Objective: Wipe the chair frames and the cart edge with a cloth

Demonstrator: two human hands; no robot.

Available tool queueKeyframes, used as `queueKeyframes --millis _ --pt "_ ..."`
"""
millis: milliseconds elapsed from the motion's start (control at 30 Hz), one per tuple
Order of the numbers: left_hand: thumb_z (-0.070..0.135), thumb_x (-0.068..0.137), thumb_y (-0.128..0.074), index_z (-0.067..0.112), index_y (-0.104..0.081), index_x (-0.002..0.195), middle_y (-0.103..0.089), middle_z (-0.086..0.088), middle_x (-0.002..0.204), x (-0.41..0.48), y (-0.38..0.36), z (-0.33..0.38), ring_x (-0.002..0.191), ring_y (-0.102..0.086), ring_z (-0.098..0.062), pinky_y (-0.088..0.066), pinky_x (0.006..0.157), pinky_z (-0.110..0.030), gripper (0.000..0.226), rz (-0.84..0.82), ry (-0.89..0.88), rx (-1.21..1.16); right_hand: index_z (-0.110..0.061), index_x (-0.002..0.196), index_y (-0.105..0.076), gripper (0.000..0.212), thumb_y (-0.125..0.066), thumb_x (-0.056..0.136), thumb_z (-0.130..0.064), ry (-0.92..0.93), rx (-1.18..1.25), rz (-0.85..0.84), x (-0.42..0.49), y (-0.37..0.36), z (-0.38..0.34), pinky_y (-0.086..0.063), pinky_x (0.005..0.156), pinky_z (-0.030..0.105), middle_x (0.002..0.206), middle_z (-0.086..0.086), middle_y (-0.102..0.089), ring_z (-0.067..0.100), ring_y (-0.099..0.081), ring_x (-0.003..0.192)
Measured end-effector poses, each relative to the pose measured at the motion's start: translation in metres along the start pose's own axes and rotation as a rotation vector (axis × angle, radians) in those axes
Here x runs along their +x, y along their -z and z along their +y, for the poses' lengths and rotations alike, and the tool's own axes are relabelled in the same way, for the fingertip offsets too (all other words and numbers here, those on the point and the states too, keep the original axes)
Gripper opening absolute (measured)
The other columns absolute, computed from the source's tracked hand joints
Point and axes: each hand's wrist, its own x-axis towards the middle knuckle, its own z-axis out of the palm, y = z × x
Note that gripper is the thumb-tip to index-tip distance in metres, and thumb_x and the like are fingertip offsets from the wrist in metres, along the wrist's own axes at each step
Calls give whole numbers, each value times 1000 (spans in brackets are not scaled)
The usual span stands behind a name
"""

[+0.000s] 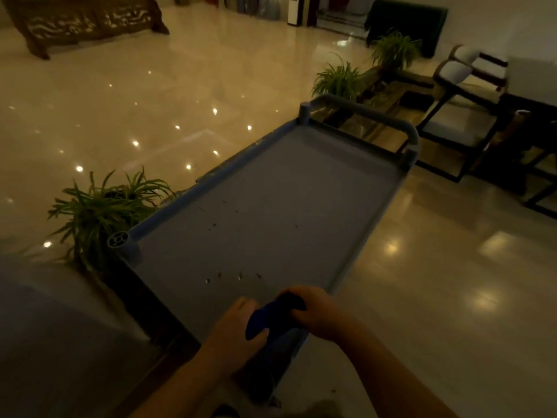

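- Head view: a dark blue cloth (272,319) was held at the near edge of a grey cart (355,257).
- The left hand (238,333) was closed on the cloth's lower end; the right hand (316,312) was closed over its upper end.
- Specks were noted on the cart tray.
- Chairs (461,95) stood well apart, far right.
- Judgement: cart edge in hand; whether the chair frames were wiped could not be told.

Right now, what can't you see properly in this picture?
Head view only:
- Near cart edge: covered by both hands and the blue cloth.
- Specks on the cart top: too small to identify.
- Chairs: dim, partly cut off by the right border.
- Cart's wheels: hidden underneath.
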Motion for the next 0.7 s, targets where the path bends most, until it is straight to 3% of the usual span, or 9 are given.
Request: queueKeyframes --millis 100,233,300,467,600,700 --pt "41 92 -55 28 -45 94 -45 8 91 5 4 -1 70 -47 -8 -40 63 -22 16 -14 20 -76 -16 116 -64 25 -52 94 -17 36 -19 -82 15 12 6 -52 84 35 115 6 -67 22 -64 99" --pt "35 88 -59 25 -46 90 -45 6 87 8 4 2 66 -44 -8 -36 60 -24 16 -7 133 -118 -17 112 -64 21 -59 92 -22 130 -136 -244 48 21 17 -52 84 36 110 5 -66 21 -63 97" --pt "34 83 -61 20 -50 93 -48 3 92 11 -3 4 75 -48 -12 -40 66 -29 21 16 222 -87 -16 111 -62 25 -62 88 -25 234 -268 -331 71 21 27 -49 83 37 111 9 -64 26 -62 99" --pt "22 79 -65 11 -57 98 -56 -10 103 18 -18 19 98 -54 -24 -36 80 -25 23 126 413 25 -19 107 -48 32 -61 83 -35 482 -454 -463 105 12 46 -43 70 37 113 9 -51 35 -58 98" --pt "13 82 -63 10 -58 120 -57 -14 126 13 -54 69 115 -52 -31 -42 98 -41 39 389 771 55 -20 115 -44 36 -56 89 -41 680 -561 -564 102 26 53 -38 65 34 116 10 -52 35 -59 98" --pt "17 89 -54 14 -37 143 -39 -9 150 17 -82 108 135 -36 -30 -30 112 -43 56 524 1018 7 -19 132 -37 52 -57 91 -42 697 -604 -664 115 44 51 -48 79 39 128 12 -52 34 -59 109"
